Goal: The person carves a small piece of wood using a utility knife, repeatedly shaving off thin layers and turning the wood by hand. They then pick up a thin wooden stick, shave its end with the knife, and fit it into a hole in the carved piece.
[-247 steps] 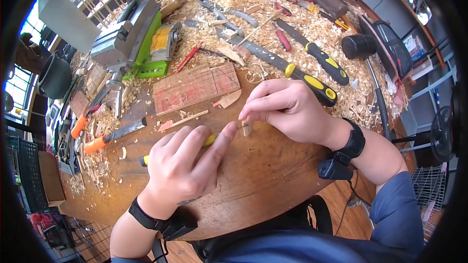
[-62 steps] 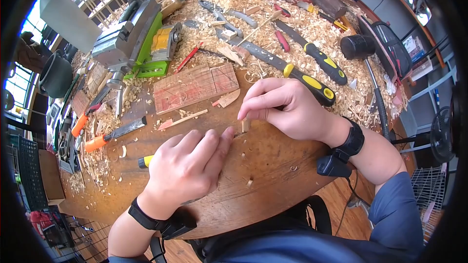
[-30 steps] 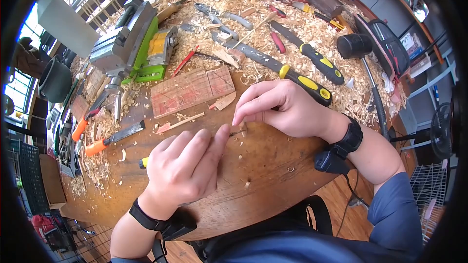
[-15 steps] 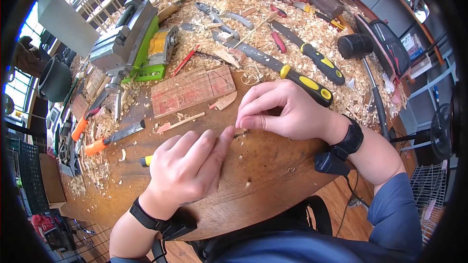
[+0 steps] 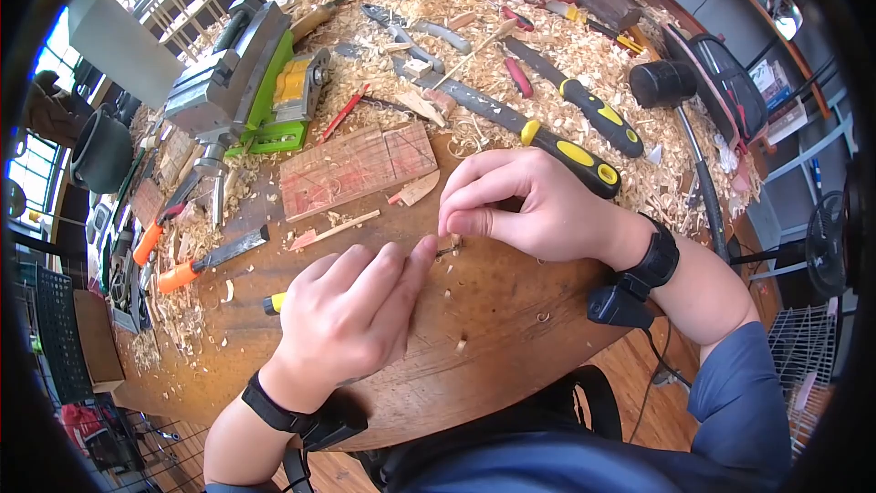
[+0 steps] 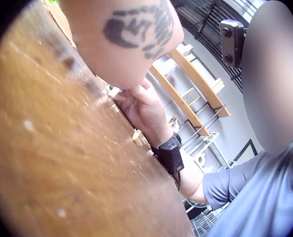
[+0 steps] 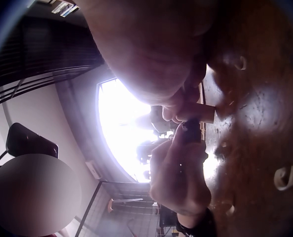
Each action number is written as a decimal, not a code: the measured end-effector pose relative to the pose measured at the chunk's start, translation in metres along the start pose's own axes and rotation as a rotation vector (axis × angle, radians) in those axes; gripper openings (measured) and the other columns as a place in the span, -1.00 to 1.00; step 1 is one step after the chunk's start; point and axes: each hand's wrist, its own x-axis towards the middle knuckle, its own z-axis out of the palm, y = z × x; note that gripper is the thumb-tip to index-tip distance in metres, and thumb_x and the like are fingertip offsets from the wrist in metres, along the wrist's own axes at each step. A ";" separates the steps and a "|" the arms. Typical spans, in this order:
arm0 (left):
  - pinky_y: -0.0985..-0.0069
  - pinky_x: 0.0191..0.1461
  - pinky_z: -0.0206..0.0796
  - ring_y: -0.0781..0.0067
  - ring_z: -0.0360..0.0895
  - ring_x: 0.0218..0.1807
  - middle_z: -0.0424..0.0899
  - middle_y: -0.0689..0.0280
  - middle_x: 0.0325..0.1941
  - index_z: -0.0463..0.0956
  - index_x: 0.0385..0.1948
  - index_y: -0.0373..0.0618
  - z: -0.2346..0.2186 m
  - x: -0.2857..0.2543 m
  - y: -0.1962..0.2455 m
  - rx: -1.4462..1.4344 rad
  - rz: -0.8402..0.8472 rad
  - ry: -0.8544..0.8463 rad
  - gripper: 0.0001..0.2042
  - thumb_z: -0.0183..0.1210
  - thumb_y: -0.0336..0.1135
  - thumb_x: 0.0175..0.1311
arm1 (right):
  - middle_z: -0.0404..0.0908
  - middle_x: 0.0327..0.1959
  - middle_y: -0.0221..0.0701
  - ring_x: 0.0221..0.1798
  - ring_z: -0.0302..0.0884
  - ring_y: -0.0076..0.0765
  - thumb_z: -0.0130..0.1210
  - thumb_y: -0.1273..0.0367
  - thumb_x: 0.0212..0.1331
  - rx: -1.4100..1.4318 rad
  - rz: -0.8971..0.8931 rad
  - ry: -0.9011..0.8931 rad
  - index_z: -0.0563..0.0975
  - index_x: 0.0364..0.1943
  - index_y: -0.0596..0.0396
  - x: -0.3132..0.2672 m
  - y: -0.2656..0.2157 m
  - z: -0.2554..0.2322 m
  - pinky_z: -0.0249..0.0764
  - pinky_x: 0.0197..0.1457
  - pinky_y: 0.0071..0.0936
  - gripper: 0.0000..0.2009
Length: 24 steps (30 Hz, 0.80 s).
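My left hand grips a knife with a yellow-and-black handle, whose end sticks out behind the fist. Only a short dark bit of its blade shows past the left thumb. Close against it, my right hand pinches a small piece of wood between thumb and fingers. In the right wrist view the blunt end of the wood piece pokes out beside the left hand. From the left wrist, the right hand is seen low over the tabletop.
A red-marked board and a thin stick lie beyond the hands. An orange-handled chisel is at left, below a vise. Saws, a black mallet and deep shavings cover the back.
The wood piece, pointing down earlier, now shows less below the right fingers, and the right thumb has shifted into view. Fresh curls of shaving have appeared on the table's near part.
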 end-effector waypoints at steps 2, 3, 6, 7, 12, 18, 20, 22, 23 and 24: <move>0.49 -0.50 0.29 0.53 0.47 -0.47 0.60 0.39 -0.30 0.83 -0.08 -0.25 0.001 0.000 0.002 0.005 0.004 -0.017 -0.73 0.43 -0.49 0.16 | 0.80 -0.13 -0.36 -0.11 0.74 -0.43 0.37 0.46 0.40 0.022 0.007 0.019 0.81 -0.14 0.17 0.000 -0.001 0.003 0.61 -0.03 -0.47 -0.92; 0.48 -0.51 0.27 0.53 0.46 -0.47 0.59 0.40 -0.32 0.83 -0.10 -0.24 0.001 0.000 0.002 0.009 0.008 -0.034 -0.77 0.44 -0.49 0.19 | 0.82 -0.15 -0.36 -0.15 0.75 -0.44 0.37 0.42 0.41 0.045 0.014 0.039 0.82 -0.15 0.15 0.000 -0.001 0.004 0.59 -0.09 -0.50 -0.90; 0.47 -0.53 0.24 0.53 0.45 -0.49 0.56 0.41 -0.35 0.82 -0.12 -0.22 0.003 0.000 0.004 0.022 0.007 -0.055 -0.81 0.44 -0.49 0.24 | 0.82 -0.16 -0.35 -0.16 0.75 -0.40 0.36 0.42 0.41 -0.018 -0.071 0.063 0.82 -0.16 0.15 0.001 0.005 0.003 0.60 -0.07 -0.49 -0.90; 0.47 -0.53 0.24 0.53 0.45 -0.49 0.56 0.41 -0.35 0.82 -0.12 -0.22 0.004 -0.001 0.004 0.022 0.007 -0.054 -0.81 0.44 -0.49 0.24 | 0.82 -0.16 -0.35 -0.16 0.75 -0.40 0.36 0.42 0.41 -0.019 -0.071 0.063 0.82 -0.16 0.15 0.001 0.005 0.003 0.60 -0.07 -0.49 -0.90; 0.50 -0.51 0.28 0.54 0.48 -0.48 0.60 0.39 -0.32 0.83 -0.09 -0.24 0.002 -0.001 0.002 -0.015 0.010 0.011 -0.74 0.41 -0.49 0.16 | 0.82 -0.15 -0.33 -0.14 0.74 -0.39 0.35 0.39 0.43 -0.059 -0.090 0.051 0.79 -0.13 0.14 0.002 0.006 0.002 0.61 -0.04 -0.45 -0.88; 0.50 -0.45 0.34 0.49 0.51 -0.46 0.62 0.31 -0.27 0.82 0.02 -0.26 -0.003 0.001 0.002 0.016 -0.013 0.080 -0.54 0.34 -0.49 -0.04 | 0.77 -0.11 -0.36 -0.03 0.70 -0.34 0.29 0.43 0.50 -0.040 -0.005 -0.009 0.73 -0.12 0.13 0.001 -0.002 0.002 0.58 0.10 -0.38 -0.92; 0.44 -0.41 0.40 0.39 0.56 -0.43 0.63 0.25 -0.25 0.80 0.05 -0.27 -0.005 -0.001 0.004 0.011 -0.025 0.063 -0.49 0.34 -0.50 -0.09 | 0.77 -0.11 -0.36 -0.04 0.70 -0.34 0.28 0.43 0.50 -0.040 -0.001 -0.011 0.73 -0.12 0.13 0.001 -0.002 0.002 0.58 0.10 -0.38 -0.93; 0.38 -0.37 0.46 0.28 0.62 -0.40 0.64 0.19 -0.23 0.79 0.08 -0.28 -0.005 -0.001 0.003 0.006 -0.036 0.045 -0.44 0.34 -0.51 -0.15 | 0.77 -0.11 -0.36 -0.04 0.70 -0.34 0.28 0.43 0.50 -0.040 0.002 -0.012 0.73 -0.13 0.13 0.001 -0.002 0.002 0.58 0.10 -0.38 -0.93; 0.44 -0.40 0.41 0.38 0.57 -0.42 0.63 0.25 -0.24 0.80 0.05 -0.28 -0.002 0.000 0.001 0.019 -0.015 0.075 -0.47 0.33 -0.50 -0.12 | 0.77 -0.11 -0.36 -0.03 0.70 -0.34 0.27 0.44 0.50 -0.037 -0.012 -0.016 0.73 -0.13 0.13 0.001 -0.002 0.001 0.58 0.11 -0.37 -0.93; 0.50 -0.44 0.35 0.48 0.52 -0.44 0.62 0.30 -0.24 0.81 0.03 -0.28 -0.001 0.000 0.000 0.032 0.005 0.104 -0.50 0.32 -0.49 -0.10 | 0.77 -0.11 -0.35 -0.03 0.70 -0.34 0.27 0.44 0.50 -0.034 -0.027 -0.019 0.73 -0.13 0.13 0.001 -0.001 0.001 0.58 0.11 -0.37 -0.93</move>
